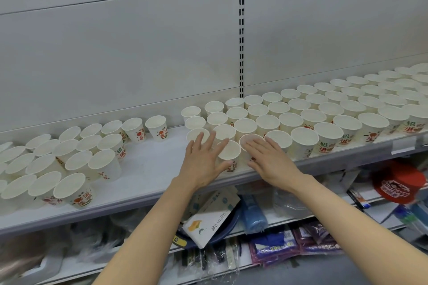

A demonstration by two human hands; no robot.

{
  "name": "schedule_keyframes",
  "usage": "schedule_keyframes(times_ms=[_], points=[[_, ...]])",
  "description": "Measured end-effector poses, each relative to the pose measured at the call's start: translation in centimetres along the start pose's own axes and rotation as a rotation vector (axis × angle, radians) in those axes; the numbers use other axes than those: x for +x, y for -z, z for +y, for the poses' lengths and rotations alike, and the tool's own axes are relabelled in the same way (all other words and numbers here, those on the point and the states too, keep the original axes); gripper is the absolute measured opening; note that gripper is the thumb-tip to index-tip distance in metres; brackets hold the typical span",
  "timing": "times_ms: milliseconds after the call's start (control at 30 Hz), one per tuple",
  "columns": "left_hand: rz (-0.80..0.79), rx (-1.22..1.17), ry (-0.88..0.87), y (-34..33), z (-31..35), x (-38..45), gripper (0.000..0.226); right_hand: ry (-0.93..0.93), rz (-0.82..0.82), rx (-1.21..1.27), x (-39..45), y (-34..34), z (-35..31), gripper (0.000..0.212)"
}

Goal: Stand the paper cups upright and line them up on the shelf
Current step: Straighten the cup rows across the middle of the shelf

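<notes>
Several white paper cups with red and green print stand upright on the white shelf [148, 164]. A lined-up block of cups [324, 113] fills the right half, and a looser group [69, 157] stands at the left. My left hand [203, 159] lies with straight, spread fingers against the left side of a front cup [229, 150], thumb at its base. My right hand [268, 159] presses with flat fingers against the neighbouring front cup [251, 141], which tilts slightly.
A bare strip of shelf lies between the two cup groups. Two separate cups [157, 127] stand near the back wall [139, 53]. Below the shelf edge are packets, a blue roll [252, 213], a paper pack [213, 217] and a red item [398, 183].
</notes>
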State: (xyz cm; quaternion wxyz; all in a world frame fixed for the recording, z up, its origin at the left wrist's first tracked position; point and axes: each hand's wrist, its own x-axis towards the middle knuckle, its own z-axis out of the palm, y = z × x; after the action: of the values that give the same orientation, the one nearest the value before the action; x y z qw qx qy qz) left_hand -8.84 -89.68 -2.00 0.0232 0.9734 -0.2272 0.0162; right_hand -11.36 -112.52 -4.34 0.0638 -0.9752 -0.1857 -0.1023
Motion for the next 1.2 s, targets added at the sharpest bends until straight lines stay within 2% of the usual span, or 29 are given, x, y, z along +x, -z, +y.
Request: schedule_keyframes(times_ms=[100, 200, 400, 500, 567, 767, 867, 933, 1100, 1200], points=[[-0.032, 0.067, 0.01, -0.6, 0.5, 0.5, 0.063, 0.048, 0.128, 0.03, -0.2, -0.5, 0.7, 0.035], [-0.018, 0.085, 0.011, -0.7, 0.5, 0.7, 0.065, 0.036, 0.152, 0.029, -0.1, -0.1, 1.0, 0.022], [0.075, 0.058, 0.026, -0.8, 0.7, -0.2, 0.078, 0.019, 0.258, 0.007, -0.4, 0.5, 1.4, 0.035], [0.05, 0.076, 0.023, -1.1, 1.0, -0.4, 0.082, 0.023, 0.311, 0.022, -0.2, 0.1, 1.5, 0.023], [0.055, 0.082, 0.024, -1.1, 1.2, -0.4, 0.084, 0.022, 0.324, 0.031, 0.1, -0.1, 1.6, 0.023], [0.067, 0.121, 0.058, -0.9, 1.1, -0.6, 0.06, 0.01, 0.364, 0.057, 0.0, -0.2, 1.6, 0.022], [0.043, 0.124, 0.052, -1.0, 1.2, -0.4, 0.057, 0.024, 0.381, 0.066, 0.4, -0.3, 1.3, 0.027], [0.05, 0.117, 0.049, -1.1, 1.1, -0.3, 0.057, 0.033, 0.452, 0.077, 0.7, 0.0, 0.7, 0.031], [0.175, 0.02, 0.071, -0.4, -0.4, -1.7, 0.058, 0.167, 0.631, 0.09, 1.9, 0.5, -1.8, 0.026], [0.353, -0.013, 0.115, 0.6, -3.6, -3.5, 0.046, 0.228, 0.671, 0.118, 3.7, 0.3, -4.0, 0.022]])
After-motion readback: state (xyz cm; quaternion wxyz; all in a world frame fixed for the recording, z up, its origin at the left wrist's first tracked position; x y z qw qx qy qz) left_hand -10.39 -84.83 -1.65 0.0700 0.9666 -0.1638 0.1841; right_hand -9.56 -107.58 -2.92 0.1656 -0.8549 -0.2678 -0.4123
